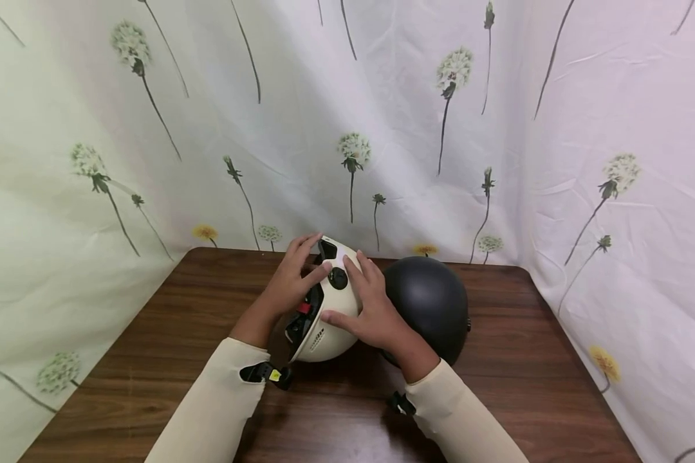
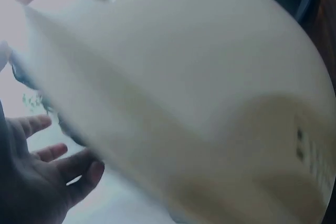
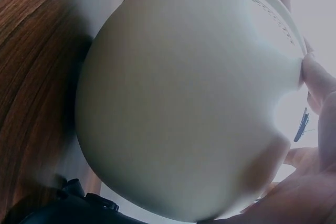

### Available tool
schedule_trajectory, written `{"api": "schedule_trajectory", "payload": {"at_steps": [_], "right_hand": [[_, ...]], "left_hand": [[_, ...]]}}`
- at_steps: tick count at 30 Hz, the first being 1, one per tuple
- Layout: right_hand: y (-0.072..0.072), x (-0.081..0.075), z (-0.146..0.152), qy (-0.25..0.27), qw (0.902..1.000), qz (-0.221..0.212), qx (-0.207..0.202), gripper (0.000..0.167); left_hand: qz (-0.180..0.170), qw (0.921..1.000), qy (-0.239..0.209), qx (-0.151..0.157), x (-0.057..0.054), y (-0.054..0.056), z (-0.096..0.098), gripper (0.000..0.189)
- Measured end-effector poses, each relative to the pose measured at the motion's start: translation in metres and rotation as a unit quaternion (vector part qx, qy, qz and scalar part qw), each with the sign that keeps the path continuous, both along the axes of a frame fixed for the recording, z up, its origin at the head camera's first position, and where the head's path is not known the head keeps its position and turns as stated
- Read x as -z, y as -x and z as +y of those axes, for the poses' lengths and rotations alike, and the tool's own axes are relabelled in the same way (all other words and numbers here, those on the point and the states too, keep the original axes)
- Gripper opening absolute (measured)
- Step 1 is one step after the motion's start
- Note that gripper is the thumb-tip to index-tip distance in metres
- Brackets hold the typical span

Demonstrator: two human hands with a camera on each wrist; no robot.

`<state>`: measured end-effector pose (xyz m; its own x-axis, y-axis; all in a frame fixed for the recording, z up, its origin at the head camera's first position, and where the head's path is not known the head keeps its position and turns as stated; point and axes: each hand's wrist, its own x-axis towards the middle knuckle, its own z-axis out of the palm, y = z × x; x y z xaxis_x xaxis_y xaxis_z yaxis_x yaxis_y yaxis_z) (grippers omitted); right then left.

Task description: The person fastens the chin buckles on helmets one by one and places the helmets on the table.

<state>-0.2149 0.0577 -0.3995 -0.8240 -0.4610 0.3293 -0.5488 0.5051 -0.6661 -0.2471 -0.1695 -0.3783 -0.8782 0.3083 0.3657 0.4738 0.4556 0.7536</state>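
Note:
A cream-white helmet [image 1: 343, 308] lies tipped on the table, its opening with black lining and a red piece facing left. A round black dial [image 1: 338, 278] sits on its upturned side. My left hand [image 1: 286, 283] is at the opening's rim, thumb beside the dial and fingers reaching toward the far edge. In the left wrist view its fingers [image 2: 79, 169] look relaxed and spread beside the rim. My right hand [image 1: 376, 315] rests on the shell with thumb and fingers spread. In the right wrist view the smooth shell [image 3: 184, 98] hides part of that hand.
A matte black helmet [image 1: 425, 308] stands close at the right of the white one, partly behind my right hand. The brown wooden table [image 1: 168, 354] meets a flower-printed white cloth [image 1: 301, 128] at the back and sides. Each wrist carries a small black camera [image 1: 266, 374].

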Motion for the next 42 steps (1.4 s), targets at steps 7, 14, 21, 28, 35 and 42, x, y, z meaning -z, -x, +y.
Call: {"api": "schedule_trajectory", "payload": {"at_steps": [7,14,21,28,35,42], "right_hand": [[0.001,0.001,0.001,-0.001,1.0,0.006,-0.001,0.105],[-0.001,0.003,0.0,0.005,0.9999,0.009,-0.005,0.104],[-0.001,0.004,0.0,0.008,0.9999,0.01,-0.001,0.105],[-0.008,0.007,-0.004,0.021,0.9983,-0.004,0.054,0.108],[-0.012,0.008,-0.006,0.037,0.9946,-0.02,0.095,0.115],[-0.007,0.016,0.001,0.041,0.9945,-0.047,0.083,0.127]], "left_hand": [[-0.01,0.9984,-0.053,0.014,0.003,0.003,0.01,0.071],[-0.003,0.998,-0.063,0.009,0.004,0.004,0.012,0.071],[-0.005,0.9967,-0.08,0.012,0.003,0.004,0.014,0.069],[-0.043,0.9949,-0.091,0.014,0.002,0.004,0.012,0.069],[-0.056,0.9938,-0.094,0.021,0.003,0.008,0.013,0.066],[-0.03,0.9931,-0.112,-0.016,0.012,0.014,0.015,0.063]]}}
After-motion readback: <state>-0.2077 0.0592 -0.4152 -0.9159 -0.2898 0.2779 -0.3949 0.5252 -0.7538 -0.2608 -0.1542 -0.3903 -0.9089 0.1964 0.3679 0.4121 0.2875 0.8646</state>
